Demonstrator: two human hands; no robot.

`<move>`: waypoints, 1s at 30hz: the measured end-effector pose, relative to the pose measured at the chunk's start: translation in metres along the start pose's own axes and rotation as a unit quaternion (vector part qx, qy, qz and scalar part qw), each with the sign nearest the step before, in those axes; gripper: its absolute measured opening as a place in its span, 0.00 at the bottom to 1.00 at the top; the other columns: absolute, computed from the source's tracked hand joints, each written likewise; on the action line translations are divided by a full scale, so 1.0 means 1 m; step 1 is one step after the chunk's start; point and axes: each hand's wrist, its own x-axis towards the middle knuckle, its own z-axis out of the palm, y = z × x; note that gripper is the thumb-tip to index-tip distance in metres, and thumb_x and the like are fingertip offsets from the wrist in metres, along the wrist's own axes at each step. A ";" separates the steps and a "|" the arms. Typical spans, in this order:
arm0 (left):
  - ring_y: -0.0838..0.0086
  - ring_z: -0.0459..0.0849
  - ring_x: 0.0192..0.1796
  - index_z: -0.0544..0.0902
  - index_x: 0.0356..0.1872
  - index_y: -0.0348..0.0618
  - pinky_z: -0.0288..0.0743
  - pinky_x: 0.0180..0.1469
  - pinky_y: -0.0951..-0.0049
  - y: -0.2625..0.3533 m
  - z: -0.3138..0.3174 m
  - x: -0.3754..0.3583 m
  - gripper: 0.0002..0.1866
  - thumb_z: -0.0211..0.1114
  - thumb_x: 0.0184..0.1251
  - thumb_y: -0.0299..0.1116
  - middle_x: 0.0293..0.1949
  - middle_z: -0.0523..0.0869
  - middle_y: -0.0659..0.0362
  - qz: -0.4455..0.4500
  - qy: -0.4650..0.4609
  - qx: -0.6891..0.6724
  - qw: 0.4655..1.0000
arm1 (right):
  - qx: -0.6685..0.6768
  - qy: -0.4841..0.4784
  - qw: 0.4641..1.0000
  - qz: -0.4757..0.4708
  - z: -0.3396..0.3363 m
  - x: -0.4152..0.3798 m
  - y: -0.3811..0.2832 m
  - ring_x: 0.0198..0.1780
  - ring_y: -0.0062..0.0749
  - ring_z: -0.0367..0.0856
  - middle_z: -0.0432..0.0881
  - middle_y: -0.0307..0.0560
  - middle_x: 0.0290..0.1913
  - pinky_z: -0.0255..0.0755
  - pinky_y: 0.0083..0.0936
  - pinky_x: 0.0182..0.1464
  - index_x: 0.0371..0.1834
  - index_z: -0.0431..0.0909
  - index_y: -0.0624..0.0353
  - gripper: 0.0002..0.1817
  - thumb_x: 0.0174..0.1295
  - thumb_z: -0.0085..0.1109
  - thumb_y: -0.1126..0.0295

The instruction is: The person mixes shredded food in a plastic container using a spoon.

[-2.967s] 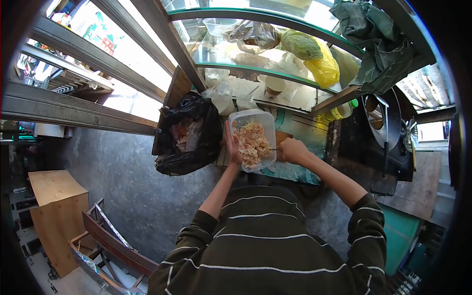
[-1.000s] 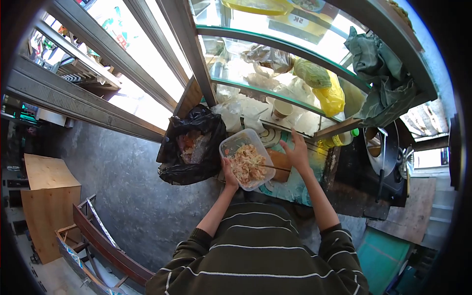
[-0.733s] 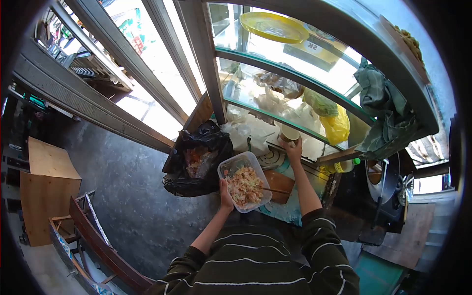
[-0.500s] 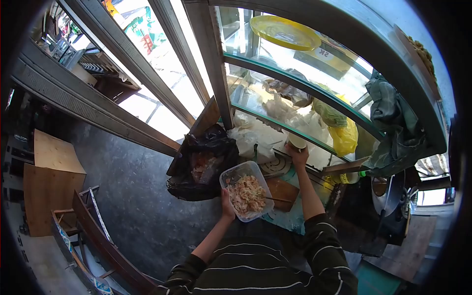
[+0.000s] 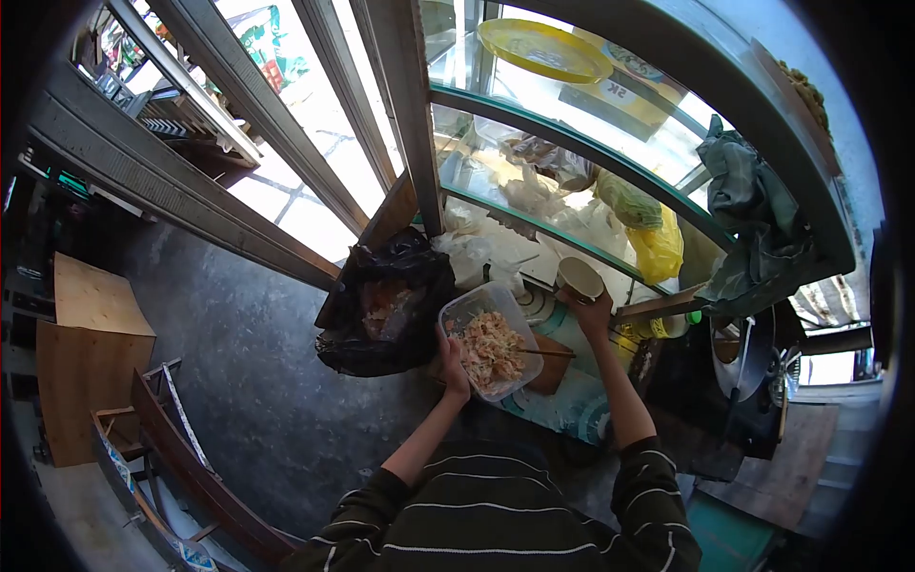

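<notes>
Left hand curled against left wall of plastic container, underside grip hidden; shredded food and stick held inside; cup clasped upper right by right hand. Step judged: cup handled; steady container called for.

The glass display case and pan suggest a food-stall kitchen.
</notes>
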 end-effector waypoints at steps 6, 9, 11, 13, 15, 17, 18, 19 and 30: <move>0.66 0.62 0.63 0.50 0.66 0.44 0.55 0.64 0.67 0.020 0.043 -0.005 0.32 0.44 0.68 0.51 0.63 0.60 0.54 0.028 -0.052 -0.008 0.998 | -0.118 -0.075 0.987 -0.080 -0.021 -0.024 -0.062 0.42 0.26 0.79 0.81 0.45 0.39 0.73 0.25 0.44 0.45 0.74 0.62 0.26 0.40 0.72 0.70; 0.66 0.55 0.66 0.46 0.67 0.41 0.47 0.65 0.68 0.001 0.037 0.008 0.35 0.43 0.68 0.52 0.64 0.56 0.53 0.069 -0.058 0.048 0.995 | -0.143 -0.112 0.978 -0.101 -0.026 -0.034 -0.079 0.41 0.28 0.80 0.82 0.47 0.38 0.73 0.25 0.44 0.45 0.75 0.63 0.26 0.38 0.72 0.71; 0.66 0.50 0.68 0.45 0.68 0.38 0.40 0.67 0.68 -0.004 0.038 0.009 0.36 0.41 0.68 0.53 0.65 0.54 0.51 0.097 -0.069 0.096 0.988 | -0.167 -0.123 0.972 -0.108 -0.028 -0.041 -0.089 0.41 0.29 0.81 0.82 0.47 0.38 0.73 0.25 0.44 0.45 0.74 0.63 0.27 0.37 0.72 0.71; 0.66 0.58 0.65 0.46 0.67 0.45 0.52 0.65 0.67 0.008 0.052 0.001 0.34 0.44 0.68 0.51 0.63 0.57 0.54 0.027 -0.100 0.000 0.995 | -0.166 -0.146 0.967 -0.125 -0.027 -0.047 -0.099 0.41 0.31 0.81 0.81 0.48 0.38 0.73 0.25 0.43 0.46 0.74 0.63 0.29 0.34 0.73 0.71; 0.66 0.58 0.65 0.46 0.67 0.45 0.52 0.65 0.67 0.009 0.056 -0.001 0.33 0.44 0.68 0.51 0.63 0.57 0.54 0.010 -0.114 -0.012 0.993 | -0.174 -0.151 0.964 -0.136 -0.029 -0.052 -0.105 0.41 0.32 0.81 0.81 0.49 0.38 0.74 0.26 0.43 0.46 0.74 0.63 0.30 0.34 0.73 0.72; 0.66 0.58 0.65 0.47 0.67 0.45 0.52 0.65 0.67 0.009 0.059 -0.001 0.33 0.44 0.68 0.51 0.63 0.58 0.53 -0.006 -0.128 -0.023 0.992 | -0.182 -0.156 0.960 -0.147 -0.029 -0.055 -0.107 0.41 0.33 0.81 0.81 0.49 0.39 0.74 0.26 0.43 0.46 0.74 0.63 0.30 0.33 0.73 0.72; 0.66 0.58 0.65 0.47 0.67 0.45 0.53 0.65 0.67 0.012 0.063 -0.003 0.33 0.44 0.68 0.51 0.63 0.57 0.53 0.004 -0.130 -0.012 0.991 | -0.189 -0.161 0.957 -0.151 -0.030 -0.057 -0.107 0.42 0.34 0.81 0.81 0.49 0.39 0.74 0.26 0.44 0.46 0.74 0.63 0.30 0.33 0.73 0.72; 0.66 0.58 0.65 0.47 0.67 0.45 0.53 0.65 0.67 0.014 0.066 -0.005 0.33 0.45 0.68 0.51 0.63 0.57 0.53 0.014 -0.133 -0.002 0.991 | -0.196 -0.165 0.954 -0.155 -0.031 -0.059 -0.107 0.42 0.34 0.81 0.81 0.49 0.40 0.74 0.27 0.44 0.46 0.74 0.62 0.30 0.33 0.72 0.72; 0.65 0.58 0.65 0.45 0.67 0.46 0.51 0.65 0.67 0.023 0.077 -0.012 0.35 0.45 0.67 0.53 0.64 0.56 0.54 0.012 -0.138 -0.001 0.990 | -0.239 -0.177 0.934 -0.198 -0.034 -0.067 -0.117 0.44 0.40 0.79 0.79 0.47 0.43 0.73 0.28 0.46 0.44 0.74 0.59 0.28 0.33 0.70 0.75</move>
